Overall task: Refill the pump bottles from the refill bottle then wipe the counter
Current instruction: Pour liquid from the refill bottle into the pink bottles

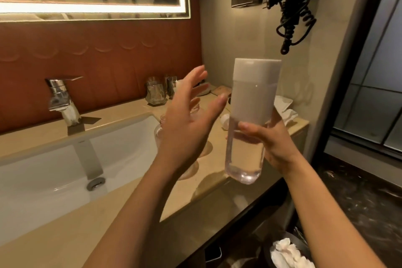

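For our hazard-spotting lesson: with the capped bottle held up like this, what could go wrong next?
The right hand alone grips the bottle low down near the counter edge; a slip could drop it to the floor. The open left hand is close to a small bottle on the counter and might knock it over.
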A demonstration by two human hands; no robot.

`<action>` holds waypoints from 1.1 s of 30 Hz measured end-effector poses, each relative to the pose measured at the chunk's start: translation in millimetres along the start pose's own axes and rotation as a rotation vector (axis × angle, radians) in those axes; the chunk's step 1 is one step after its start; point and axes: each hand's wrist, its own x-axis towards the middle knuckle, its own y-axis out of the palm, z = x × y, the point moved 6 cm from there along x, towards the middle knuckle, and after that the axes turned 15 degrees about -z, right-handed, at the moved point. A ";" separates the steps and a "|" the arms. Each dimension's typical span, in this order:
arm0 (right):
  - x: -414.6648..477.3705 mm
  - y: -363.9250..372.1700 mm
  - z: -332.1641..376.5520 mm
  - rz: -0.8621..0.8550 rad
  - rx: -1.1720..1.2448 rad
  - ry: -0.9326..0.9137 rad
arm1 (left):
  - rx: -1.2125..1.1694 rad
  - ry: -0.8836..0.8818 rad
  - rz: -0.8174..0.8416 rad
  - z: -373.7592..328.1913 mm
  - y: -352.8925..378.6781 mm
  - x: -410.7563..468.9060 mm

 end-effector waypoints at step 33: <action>-58.5 24.2 -6.1 0.046 -0.242 -0.135 | -0.333 -0.310 0.327 1.0 17.1 -11.7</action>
